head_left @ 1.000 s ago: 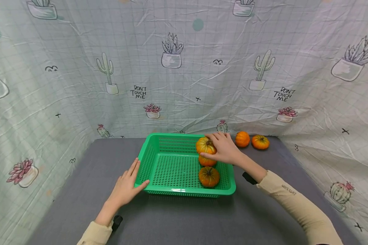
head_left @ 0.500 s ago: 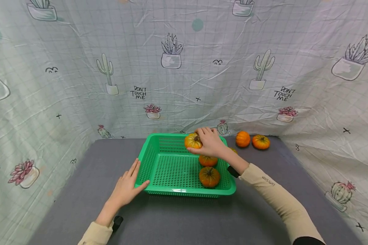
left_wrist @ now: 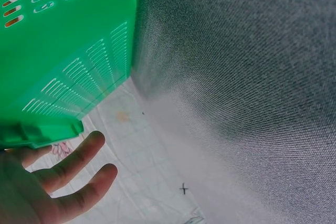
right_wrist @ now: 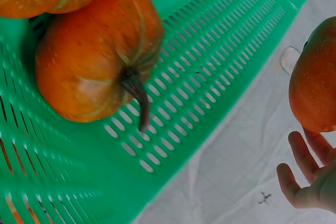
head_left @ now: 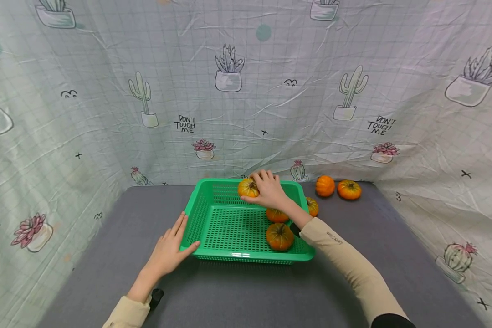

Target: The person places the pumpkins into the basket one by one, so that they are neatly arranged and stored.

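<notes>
My right hand [head_left: 269, 189] grips a small yellow-orange pumpkin [head_left: 248, 187] above the far side of the green plastic basket [head_left: 238, 256]. In the right wrist view, this held pumpkin [right_wrist: 316, 80] shows at the right edge, with fingers against its underside. Inside the basket, two more pumpkins sit along the right side: a darker orange one [head_left: 279, 237] near the front and another [head_left: 277, 216] behind it, partly hidden by my forearm. My left hand [head_left: 168, 249] touches the basket's left rim with fingers extended and thumb spread, also seen in the left wrist view.
Right of the basket, a pumpkin [head_left: 312, 207] stands close to its wall, partly hidden. Two others, a round orange one [head_left: 325, 186] and a flatter one [head_left: 349, 189], lie at the back right of the grey table [head_left: 246, 296]. A patterned curtain [head_left: 238, 114] hangs behind.
My right hand has carried the pumpkin leftward from above the basket's right end. The pumpkin outside the right wall has come into view. My left hand and the basket stay put.
</notes>
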Tool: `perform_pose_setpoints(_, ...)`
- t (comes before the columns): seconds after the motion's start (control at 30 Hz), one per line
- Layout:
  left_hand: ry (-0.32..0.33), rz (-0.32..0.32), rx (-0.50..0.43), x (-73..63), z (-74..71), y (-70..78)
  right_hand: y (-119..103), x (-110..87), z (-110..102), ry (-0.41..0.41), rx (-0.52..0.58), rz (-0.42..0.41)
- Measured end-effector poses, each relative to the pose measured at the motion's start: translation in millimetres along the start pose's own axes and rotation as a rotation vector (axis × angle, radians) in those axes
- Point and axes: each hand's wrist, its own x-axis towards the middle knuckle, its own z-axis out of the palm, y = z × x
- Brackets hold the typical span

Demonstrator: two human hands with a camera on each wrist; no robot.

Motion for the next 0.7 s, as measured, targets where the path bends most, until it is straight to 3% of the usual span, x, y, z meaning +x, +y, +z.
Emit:
perform_pose_setpoints(0.2,-0.002,0.004,-0.007,0.3,0.9,0.5,5.0,2.9,12.9,-0.052,0.009,-0.006)
perform_pose_setpoints(0.47,0.000,0.007,-0.010,0.3,1.4,-0.2,12.4,6.1,23.6,-0.190,-0.044,-0.015)
perform_pose_setpoints(0.7,-0.003,0.002,-0.009,1.0,0.9,-0.7,16.9,7.1,26.9,-0.233,-0.081,-0.057)
